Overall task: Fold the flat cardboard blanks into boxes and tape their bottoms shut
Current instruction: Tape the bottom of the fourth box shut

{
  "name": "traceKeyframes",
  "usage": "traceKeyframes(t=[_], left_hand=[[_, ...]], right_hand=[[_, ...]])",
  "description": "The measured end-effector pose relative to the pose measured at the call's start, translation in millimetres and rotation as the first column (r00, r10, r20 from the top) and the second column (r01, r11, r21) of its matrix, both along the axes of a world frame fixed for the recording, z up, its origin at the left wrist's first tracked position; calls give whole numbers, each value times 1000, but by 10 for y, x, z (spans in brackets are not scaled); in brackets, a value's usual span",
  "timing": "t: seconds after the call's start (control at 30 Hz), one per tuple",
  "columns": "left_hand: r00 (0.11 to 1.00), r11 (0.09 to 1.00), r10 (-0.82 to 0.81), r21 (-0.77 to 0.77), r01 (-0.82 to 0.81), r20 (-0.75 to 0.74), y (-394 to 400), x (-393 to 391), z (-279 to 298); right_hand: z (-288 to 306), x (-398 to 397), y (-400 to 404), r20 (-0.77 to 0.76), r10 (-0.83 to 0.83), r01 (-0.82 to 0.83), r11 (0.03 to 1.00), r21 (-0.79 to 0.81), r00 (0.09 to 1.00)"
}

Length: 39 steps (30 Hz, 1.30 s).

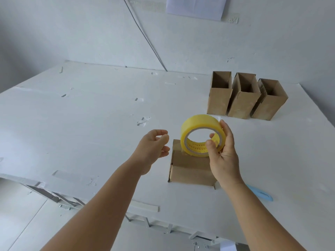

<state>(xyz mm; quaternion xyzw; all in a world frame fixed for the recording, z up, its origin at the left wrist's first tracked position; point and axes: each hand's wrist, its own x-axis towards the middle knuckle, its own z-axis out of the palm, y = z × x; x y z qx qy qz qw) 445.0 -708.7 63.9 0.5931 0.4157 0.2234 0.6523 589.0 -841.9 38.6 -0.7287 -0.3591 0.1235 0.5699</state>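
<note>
A folded cardboard box [190, 169] stands on the white table [81, 124] with its closed flaps facing up. Just above it my right hand [223, 154] grips a yellow tape roll [197, 131], thumb through the core and fingers round the outside. My left hand [154, 147] hovers to the left of the roll with fingers loosely curled and holds nothing. Three folded boxes [244, 96] stand open-topped in a row at the back right.
A light blue tool [261, 193] lies on the table behind my right forearm. The table's near edge runs across the bottom, with a metal frame below. White walls and a hanging cable stand behind the table.
</note>
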Motion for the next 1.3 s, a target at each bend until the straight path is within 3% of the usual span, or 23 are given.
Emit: traceKeyframes(t=[0.2,0.33,0.5,0.63,0.7,0.83,1.03,1.3], left_hand=[[952,919,-192,296,259,-239,-46,-3,-94],[904,746,-192,541,387,-382,-38,106,-118],[792,655,-350,473,589,-501,-55,183,73],[720,682,-384,348,643,-578,-30,178,99],[734,684,-287,405,607,-616,-59,211,84],[852,681,-59,603,415,-520,-192,237,40],[938,684,23,690,237,-345,-286,172,-74],[975,859,-23,495,132,-220,-332,122,-13]], right_hand=[[19,3,9,-52,-57,57,998,-1,997],[16,13,28,-63,-99,98,995,-20,993],[14,10,54,-74,-139,137,990,-25,988],[25,17,92,-143,-212,214,977,0,967],[21,23,100,-170,-234,240,971,17,957],[12,-12,91,-166,-235,240,971,11,958],[0,-45,76,-146,-226,232,972,26,963],[-22,-48,80,-143,-209,221,972,76,967]])
